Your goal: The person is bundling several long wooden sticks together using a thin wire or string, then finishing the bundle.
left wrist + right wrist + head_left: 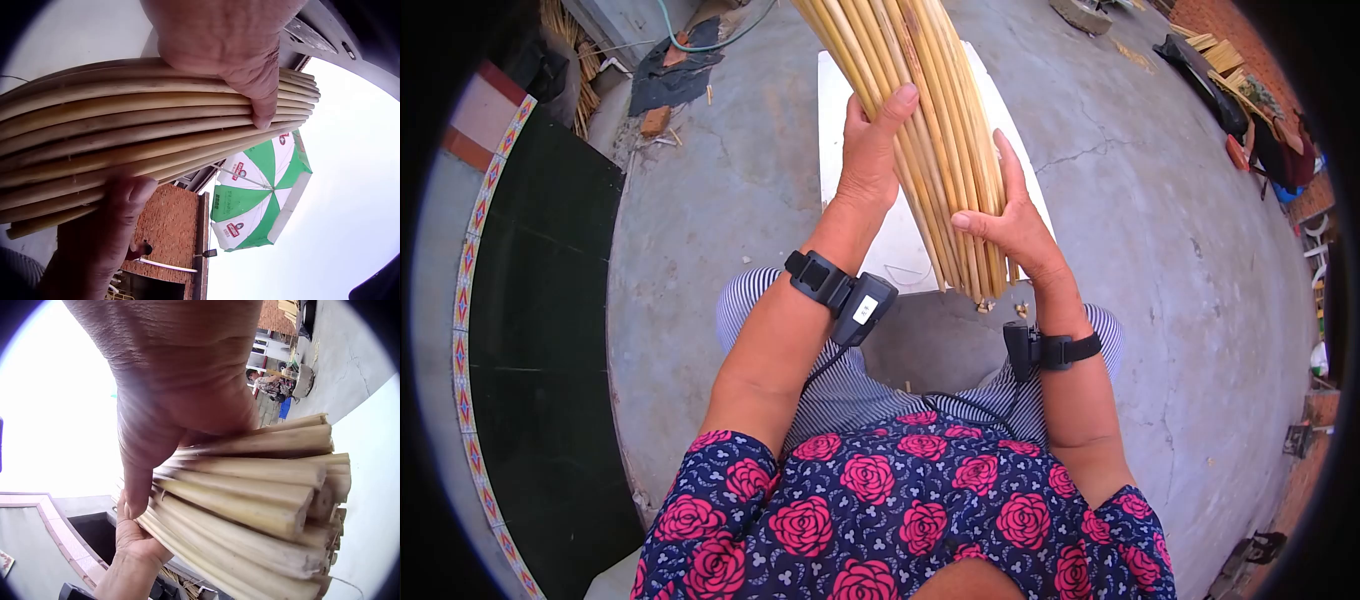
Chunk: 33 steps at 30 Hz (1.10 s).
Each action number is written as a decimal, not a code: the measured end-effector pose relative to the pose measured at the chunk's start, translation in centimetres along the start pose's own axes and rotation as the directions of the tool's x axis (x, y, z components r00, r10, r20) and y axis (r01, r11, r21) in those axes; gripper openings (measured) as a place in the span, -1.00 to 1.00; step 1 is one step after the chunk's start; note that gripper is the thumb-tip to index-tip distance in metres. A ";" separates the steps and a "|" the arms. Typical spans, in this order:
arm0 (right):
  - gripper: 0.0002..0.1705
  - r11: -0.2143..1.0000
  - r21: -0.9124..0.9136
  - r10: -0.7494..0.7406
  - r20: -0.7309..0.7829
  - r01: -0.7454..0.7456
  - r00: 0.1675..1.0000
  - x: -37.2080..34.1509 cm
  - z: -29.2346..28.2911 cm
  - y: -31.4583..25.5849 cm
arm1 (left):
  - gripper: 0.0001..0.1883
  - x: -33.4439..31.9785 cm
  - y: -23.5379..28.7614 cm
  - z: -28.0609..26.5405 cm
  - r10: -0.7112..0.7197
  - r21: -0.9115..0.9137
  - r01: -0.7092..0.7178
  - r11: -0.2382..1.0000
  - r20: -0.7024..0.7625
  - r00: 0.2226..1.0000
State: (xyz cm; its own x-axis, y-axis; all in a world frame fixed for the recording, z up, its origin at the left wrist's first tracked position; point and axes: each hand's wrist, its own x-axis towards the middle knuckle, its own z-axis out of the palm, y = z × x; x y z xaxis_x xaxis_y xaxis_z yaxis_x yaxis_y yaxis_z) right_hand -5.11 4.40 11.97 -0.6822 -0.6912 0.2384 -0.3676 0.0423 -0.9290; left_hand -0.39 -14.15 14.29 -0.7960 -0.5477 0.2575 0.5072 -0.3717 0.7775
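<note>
A thick bundle of pale yellow stalks (pixel 930 130) slants over a white board (pixel 833 130) in the head view. The left hand (pixel 872 150) grips its left side, thumb across the stalks. Lower down, the right hand (pixel 1015 228) holds the right side near the cut ends, thumb on the front. In the left wrist view the left hand (pixel 225 50) lies over the stalks (pixel 125 128), the right hand (pixel 100 237) below. In the right wrist view the cut ends (pixel 300 525) fan out past the right hand (pixel 181 381); the left hand (pixel 134 556) is behind. Far fingers are hidden.
The board lies between the person's striped knees (pixel 750 300). A brick (pixel 655 122) and dark cloth (pixel 675 80) are on the concrete floor at the upper left. Bags and more stalks (pixel 1222 58) lie at the upper right. A green and white umbrella (pixel 256 194) stands beyond.
</note>
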 end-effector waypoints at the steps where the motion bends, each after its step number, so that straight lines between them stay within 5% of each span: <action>1: 0.42 0.999 0.050 0.008 0.036 -0.010 0.999 0.0 -0.5 0.0 | -0.32 0.3 -0.1 -0.4 -0.004 -0.038 0.005 0.999 0.029 1.000; 6: 0.42 0.883 0.384 0.184 0.247 -0.271 0.951 -0.7 -2.3 -0.5 | -0.42 1.3 0.7 -1.9 -0.033 -0.201 0.051 0.978 0.092 0.995; 14: 0.21 0.869 0.363 0.208 0.347 -0.335 0.914 -1.2 0.2 -0.2 | -0.48 1.6 0.5 -3.4 -0.156 -0.259 0.181 0.949 0.114 0.981; 28: 0.21 0.859 0.350 0.264 0.323 -0.373 0.909 -2.0 -0.1 -0.5 | -0.42 1.2 -0.4 -4.0 -0.215 -0.257 0.235 0.937 0.104 0.971; 33: 0.22 0.692 0.575 0.198 0.430 -0.436 0.881 -1.7 -0.5 1.0 | -0.42 0.4 -0.2 -3.1 -0.242 -0.383 0.290 0.877 0.170 0.955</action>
State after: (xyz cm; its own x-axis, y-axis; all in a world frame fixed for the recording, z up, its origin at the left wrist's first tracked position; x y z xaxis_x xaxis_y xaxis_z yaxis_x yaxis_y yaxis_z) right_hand -4.64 5.96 10.73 -0.4016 -0.9108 -0.0958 0.4066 -0.0836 -0.9098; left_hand 0.26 -16.61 12.41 -0.9393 -0.3060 0.1550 0.3401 -0.7722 0.5367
